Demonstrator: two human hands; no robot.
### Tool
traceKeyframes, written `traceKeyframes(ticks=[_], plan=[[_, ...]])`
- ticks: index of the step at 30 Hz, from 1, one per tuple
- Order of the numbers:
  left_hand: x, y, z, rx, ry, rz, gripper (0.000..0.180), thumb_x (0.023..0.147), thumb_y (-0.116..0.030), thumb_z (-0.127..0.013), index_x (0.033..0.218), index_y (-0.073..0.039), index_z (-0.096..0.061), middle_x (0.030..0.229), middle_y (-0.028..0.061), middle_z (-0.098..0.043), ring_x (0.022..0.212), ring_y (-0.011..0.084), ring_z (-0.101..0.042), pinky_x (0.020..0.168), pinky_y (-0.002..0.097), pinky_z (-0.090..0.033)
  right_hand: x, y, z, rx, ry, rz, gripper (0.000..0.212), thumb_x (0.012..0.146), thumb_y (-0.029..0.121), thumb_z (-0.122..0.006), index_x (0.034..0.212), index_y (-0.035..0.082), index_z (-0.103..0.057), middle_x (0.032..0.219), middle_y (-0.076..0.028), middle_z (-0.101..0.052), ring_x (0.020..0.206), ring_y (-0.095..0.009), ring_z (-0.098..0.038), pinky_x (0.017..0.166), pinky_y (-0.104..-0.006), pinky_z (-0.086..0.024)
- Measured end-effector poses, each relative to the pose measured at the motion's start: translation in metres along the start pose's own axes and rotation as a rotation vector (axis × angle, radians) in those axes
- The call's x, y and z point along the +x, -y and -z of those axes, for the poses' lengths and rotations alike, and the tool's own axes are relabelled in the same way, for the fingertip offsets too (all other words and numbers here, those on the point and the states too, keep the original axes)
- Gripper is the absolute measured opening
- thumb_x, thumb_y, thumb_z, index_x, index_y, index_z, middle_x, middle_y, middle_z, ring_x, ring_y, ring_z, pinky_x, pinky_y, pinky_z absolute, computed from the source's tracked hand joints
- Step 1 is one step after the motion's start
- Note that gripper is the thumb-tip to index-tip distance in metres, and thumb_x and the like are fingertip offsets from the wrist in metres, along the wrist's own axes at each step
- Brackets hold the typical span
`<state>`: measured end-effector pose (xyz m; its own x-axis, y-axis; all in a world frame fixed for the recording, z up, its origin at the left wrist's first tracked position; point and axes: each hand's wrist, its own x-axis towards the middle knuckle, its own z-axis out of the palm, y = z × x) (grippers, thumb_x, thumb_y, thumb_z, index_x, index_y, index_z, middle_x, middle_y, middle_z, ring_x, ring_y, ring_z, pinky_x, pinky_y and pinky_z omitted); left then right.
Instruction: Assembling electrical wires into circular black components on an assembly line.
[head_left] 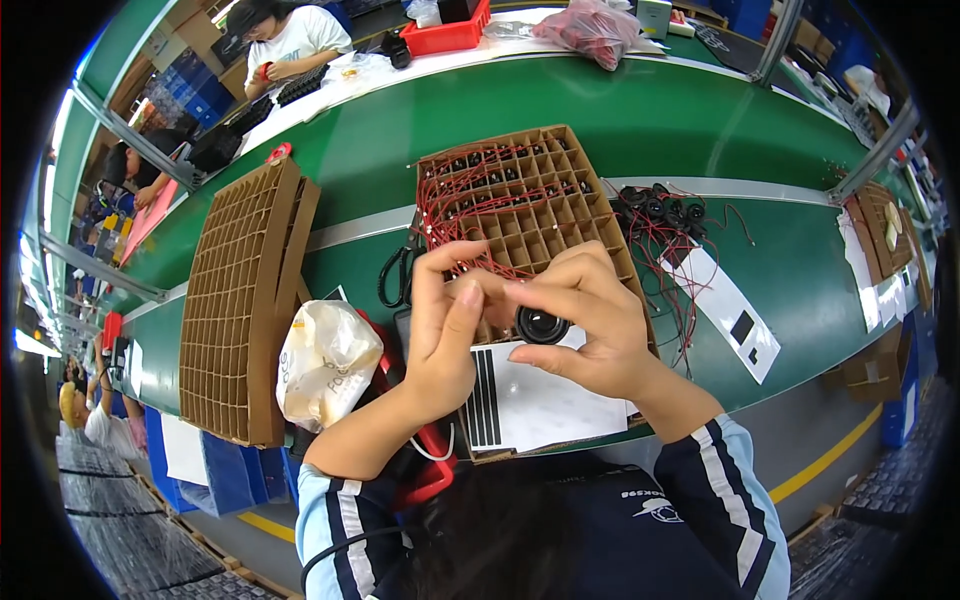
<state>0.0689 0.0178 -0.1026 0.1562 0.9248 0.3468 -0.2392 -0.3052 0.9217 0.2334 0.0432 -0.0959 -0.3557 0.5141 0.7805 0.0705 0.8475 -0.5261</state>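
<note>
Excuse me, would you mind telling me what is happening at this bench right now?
A person at a green conveyor bench holds a small round black part in both hands: the right hand grips it, and the left hand meets it at the fingertips. Just behind sits a cardboard divider tray, its far cells holding similar parts with red wires. A loose pile of the same wired parts lies to its right, and an unfilled divider leans on the left.

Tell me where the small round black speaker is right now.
In the head view it sits just below centre, pinched between the right hand and left hand: the small black speaker, at the near edge of the cardboard divider tray.
</note>
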Motion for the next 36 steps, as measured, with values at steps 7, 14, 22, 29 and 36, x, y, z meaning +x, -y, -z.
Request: traceKeyframes(ticks=[7,14,22,29,36], plan=[[-0.002,-0.009,-0.012,-0.369,0.22,0.209,0.042,0.093,-0.022,-0.039,0.128,-0.005,-0.023,0.109,0.0124,-0.048,0.101,0.0176,-0.05,0.083,0.0267,-0.04,-0.004,-0.002,-0.006,0.035,-0.06,0.01,0.045,0.061,0.018,-0.076,0.102,0.006,-0.062,0.081,-0.002,-0.053,0.075,-0.019,-0.045,0.066,-0.0296,-0.038],[-0.002,-0.004,-0.005,-0.381,0.184,0.169,0.036,0.092,-0.022,-0.041,0.121,-0.005,-0.03,0.103,0.0096,-0.049,0.084,0.013,-0.052,0.072,0.0267,-0.044,0.001,0.001,-0.003,0.033,0.041,-0.003,0.055,0.063,0.021,-0.074,0.111,0.003,-0.055,0.096,-0.008,-0.055,0.086,-0.024,-0.049,0.078,-0.0331,-0.036],[0.0,-0.011,-0.003,-0.355,0.144,0.306,0.035,0.092,-0.024,-0.041,0.121,-0.006,-0.033,0.106,0.0065,-0.047,0.094,0.0117,-0.051,0.079,0.0255,-0.043,-0.003,-0.004,-0.005,0.036,0.071,0.006,0.051,0.063,0.021,-0.075,0.106,0.003,-0.057,0.098,-0.011,-0.058,0.089,-0.025,-0.053,0.076,-0.0334,-0.039],[0.0,-0.008,-0.01,-0.269,0.148,0.253,0.035,0.093,-0.026,-0.039,0.121,-0.007,-0.032,0.108,0.0055,-0.045,0.094,0.0113,-0.05,0.077,0.0251,-0.043,-0.005,-0.01,-0.001,0.015,0.05,0.035,0.052,0.06,0.02,-0.076,0.105,0.0,-0.059,0.1,-0.012,-0.06,0.086,-0.025,-0.056,0.077,-0.0324,-0.039],[0.002,-0.012,-0.009,-0.216,-0.026,0.321,0.035,0.09,-0.027,-0.04,0.116,-0.005,-0.035,0.085,0.0099,-0.051,0.066,0.0153,-0.05,0.061,0.0252,-0.041,-0.005,-0.012,-0.004,0.175,0.086,-0.078,0.046,0.065,0.02,-0.074,0.105,0.004,-0.058,0.103,-0.011,-0.058,0.09,-0.025,-0.055,0.077,-0.0325,-0.041]])
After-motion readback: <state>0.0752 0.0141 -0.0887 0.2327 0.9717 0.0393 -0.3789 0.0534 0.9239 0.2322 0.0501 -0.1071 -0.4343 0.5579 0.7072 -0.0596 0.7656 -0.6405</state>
